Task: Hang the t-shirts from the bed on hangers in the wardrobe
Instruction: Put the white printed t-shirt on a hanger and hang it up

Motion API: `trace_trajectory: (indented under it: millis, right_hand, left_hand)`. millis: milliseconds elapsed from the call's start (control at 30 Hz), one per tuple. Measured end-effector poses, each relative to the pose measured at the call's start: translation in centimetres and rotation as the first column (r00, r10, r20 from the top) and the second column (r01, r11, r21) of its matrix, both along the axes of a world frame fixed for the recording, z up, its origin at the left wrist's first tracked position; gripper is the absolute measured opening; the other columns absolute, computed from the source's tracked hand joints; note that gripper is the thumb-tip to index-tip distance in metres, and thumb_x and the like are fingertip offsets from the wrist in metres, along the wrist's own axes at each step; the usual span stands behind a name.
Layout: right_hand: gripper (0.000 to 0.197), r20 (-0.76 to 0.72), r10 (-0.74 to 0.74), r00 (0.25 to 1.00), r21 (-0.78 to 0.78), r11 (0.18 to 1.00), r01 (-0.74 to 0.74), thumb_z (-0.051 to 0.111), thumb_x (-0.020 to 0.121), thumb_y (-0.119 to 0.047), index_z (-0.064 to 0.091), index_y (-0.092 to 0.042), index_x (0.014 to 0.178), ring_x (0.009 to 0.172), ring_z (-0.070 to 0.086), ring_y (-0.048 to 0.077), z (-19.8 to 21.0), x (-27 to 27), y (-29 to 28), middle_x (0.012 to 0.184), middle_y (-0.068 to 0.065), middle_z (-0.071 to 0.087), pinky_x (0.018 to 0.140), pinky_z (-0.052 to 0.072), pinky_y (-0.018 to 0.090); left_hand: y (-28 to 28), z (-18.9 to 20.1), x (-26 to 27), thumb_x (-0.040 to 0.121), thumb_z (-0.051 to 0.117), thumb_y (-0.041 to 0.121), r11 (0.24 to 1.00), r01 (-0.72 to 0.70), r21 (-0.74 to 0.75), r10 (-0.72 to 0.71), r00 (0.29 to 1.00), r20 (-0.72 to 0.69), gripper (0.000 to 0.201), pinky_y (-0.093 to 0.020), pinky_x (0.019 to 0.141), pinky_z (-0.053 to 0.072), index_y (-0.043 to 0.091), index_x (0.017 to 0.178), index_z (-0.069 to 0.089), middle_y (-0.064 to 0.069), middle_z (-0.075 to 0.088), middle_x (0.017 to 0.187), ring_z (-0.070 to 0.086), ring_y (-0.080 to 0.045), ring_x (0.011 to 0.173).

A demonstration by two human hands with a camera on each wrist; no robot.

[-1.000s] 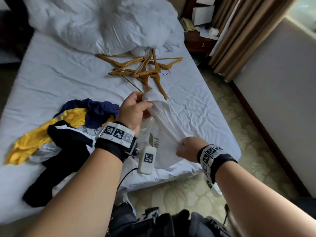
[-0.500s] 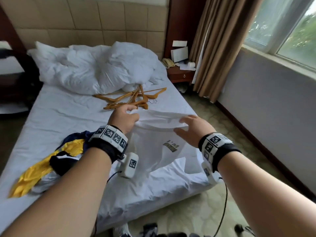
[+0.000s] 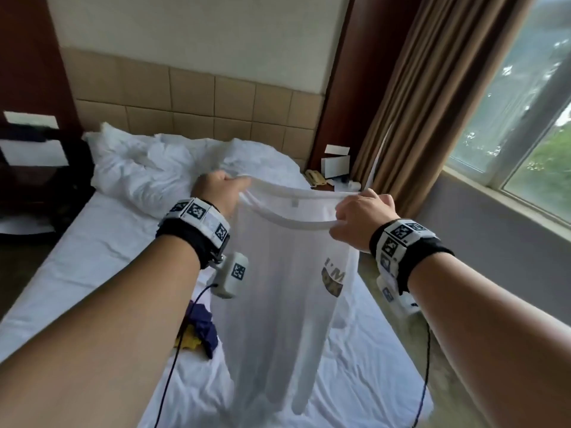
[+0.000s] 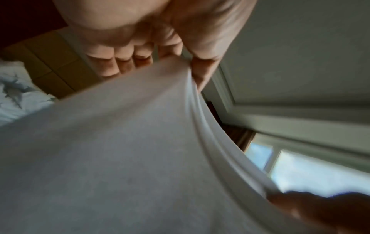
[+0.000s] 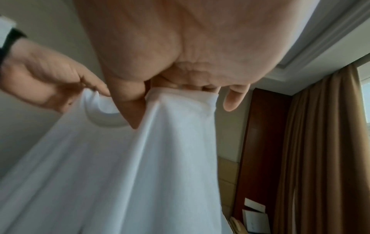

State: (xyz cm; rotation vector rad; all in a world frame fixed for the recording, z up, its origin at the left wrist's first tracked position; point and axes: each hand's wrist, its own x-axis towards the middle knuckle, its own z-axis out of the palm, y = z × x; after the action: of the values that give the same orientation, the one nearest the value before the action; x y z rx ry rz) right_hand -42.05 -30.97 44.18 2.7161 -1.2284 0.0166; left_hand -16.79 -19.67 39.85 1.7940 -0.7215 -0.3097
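Observation:
A white t-shirt (image 3: 287, 304) with a small chest print hangs in the air over the bed (image 3: 92, 273). My left hand (image 3: 221, 188) pinches its left shoulder by the collar, and my right hand (image 3: 360, 216) pinches the right shoulder. In the left wrist view the fingers (image 4: 128, 63) curl over the white t-shirt (image 4: 120, 158). In the right wrist view the thumb and fingers (image 5: 132, 102) clamp the white t-shirt (image 5: 140, 158). A navy and yellow garment (image 3: 200, 332) lies on the sheet behind the shirt. The hangers are hidden.
A crumpled white duvet (image 3: 148, 171) lies at the head of the bed. A nightstand with a phone (image 3: 315, 177) and white cards stands beside brown curtains (image 3: 432, 103). A window (image 3: 525, 134) fills the right wall. Dark furniture (image 3: 31, 180) stands left of the bed.
Both hands have lifted the white t-shirt off the bed and spread it by the shoulders. My head has tilted up, so the hangers and the clothes pile have dropped out of sight.

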Motion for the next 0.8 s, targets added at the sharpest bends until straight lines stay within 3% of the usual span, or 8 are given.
trace_trajectory:
  millis: [100,200,367,433,500,633,700,800]
  right_hand:
    - [0.039,-0.006,-0.007,1.0,0.016,1.0,0.007,0.051,0.089,-0.044,0.057,-0.017,0.061,0.091,0.047,0.018,0.7,3.3,-1.7,0.072,-0.006,0.053,0.101,0.03,0.046]
    - [0.044,-0.154,0.009,0.988,0.11,0.994,0.009,0.053,0.093,-0.051,0.053,-0.02,0.062,0.076,0.051,0.017,-1.2,6.5,-2.7,0.066,-0.005,0.051,0.097,0.032,0.044]
    - [0.048,-0.247,0.024,0.969,0.386,0.92,0.076,0.062,0.094,-0.053,0.056,-0.018,0.061,0.064,0.051,0.018,-8.0,9.4,-4.7,0.063,-0.002,0.052,0.061,0.039,0.031]
    - [0.055,-0.267,-0.008,0.964,0.369,0.923,0.11,0.056,0.094,-0.063,0.058,-0.017,0.065,0.071,0.057,0.021,-10.6,9.9,-5.1,0.067,-0.002,0.056,0.067,0.04,0.032]
    - [0.06,-0.311,-0.023,0.95,0.371,0.918,0.144,0.049,0.093,-0.071,0.061,-0.017,0.07,0.078,0.06,0.021,-12.4,10.6,-5.1,0.073,-0.003,0.061,0.074,0.039,0.034]
    - [0.055,-0.498,0.031,0.867,0.356,0.918,0.172,0.044,0.096,-0.071,0.065,-0.021,0.083,0.09,0.057,0.02,-13.7,12.2,-4.3,0.078,-0.007,0.057,0.099,0.028,0.049]
    - [0.059,-0.482,-0.051,0.875,0.335,0.912,0.238,0.04,0.098,-0.07,0.07,-0.02,0.089,0.094,0.057,0.019,-14.4,12.6,-4.5,0.085,-0.006,0.063,0.114,0.013,0.061]
    - [0.065,-0.412,-0.203,0.888,0.3,0.89,0.343,0.033,0.098,-0.07,0.069,-0.018,0.084,0.09,0.06,0.019,-16.3,12.4,-4.4,0.084,-0.003,0.068,0.118,-0.007,0.066]
  left_hand:
    - [-1.0,-0.6,4.3,0.078,0.061,0.051,0.985,-0.146,-0.089,0.141,0.988,-0.054,0.049,-0.042,0.07,0.046,0.002,0.078,0.065,-0.019,0.066,0.081,0.059,-0.04,0.084]
    - [-2.0,-4.1,6.6,0.091,0.065,0.04,0.99,-0.123,-0.064,0.119,0.991,-0.052,0.043,-0.041,0.065,0.04,0.005,0.071,0.051,-0.013,0.055,0.069,0.052,-0.036,0.074]
    - [-2.1,-12.1,9.3,0.075,0.086,0.044,0.964,0.24,0.117,-0.204,0.945,-0.256,0.041,-0.034,0.073,0.042,0.018,0.082,0.054,0.001,0.058,0.08,0.054,-0.019,0.075]
    - [-2.3,-15.2,10.3,0.054,0.088,0.05,0.909,0.368,0.195,-0.299,0.902,-0.31,0.053,-0.036,0.081,0.049,0.018,0.089,0.063,0.002,0.068,0.087,0.063,-0.02,0.084]
    - [-2.5,-16.9,10.9,0.047,0.083,0.042,0.843,0.465,0.269,-0.369,0.865,-0.339,0.051,-0.034,0.076,0.052,0.018,0.091,0.073,0.002,0.073,0.082,0.066,-0.02,0.081]
    - [-1.9,-17.1,10.7,0.045,0.07,0.025,0.675,0.61,0.414,-0.453,0.786,-0.42,0.017,-0.03,0.061,0.038,0.018,0.06,0.067,0.0,0.056,0.058,0.049,-0.021,0.061]
    - [-2.0,-17.6,11.0,0.049,0.068,0.022,0.684,0.584,0.437,-0.435,0.807,-0.399,0.014,-0.027,0.059,0.035,0.018,0.06,0.061,0.001,0.053,0.056,0.046,-0.021,0.059]
    - [-1.9,-18.5,10.4,0.07,0.076,0.018,0.746,0.501,0.439,-0.37,0.86,-0.352,0.014,-0.026,0.059,0.037,0.018,0.068,0.062,0.001,0.055,0.063,0.048,-0.017,0.063]
